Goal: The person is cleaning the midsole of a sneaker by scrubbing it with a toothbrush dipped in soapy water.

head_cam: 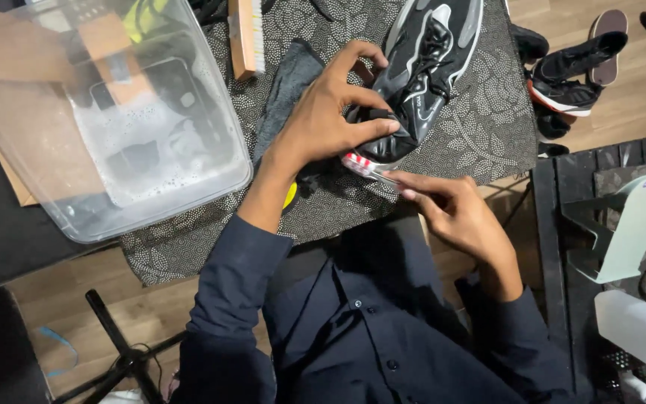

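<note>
A black and grey sneaker (431, 60) lies on a dark patterned cloth (480, 127) over the table, heel toward me. My left hand (330, 112) grips the sneaker's heel, fingers curled over its back. My right hand (450, 206) pinches a thin small tool (381, 176) at the red and white heel sole (359, 163); what the tool is I cannot tell.
A clear plastic tub (106, 127) with soapy water stands at the left. A wooden brush (246, 37) and a grey rag (285, 90) lie behind my left hand. Black shoes (573, 71) sit on the wooden floor at right. A pale green stand (629, 224) rests on a black crate.
</note>
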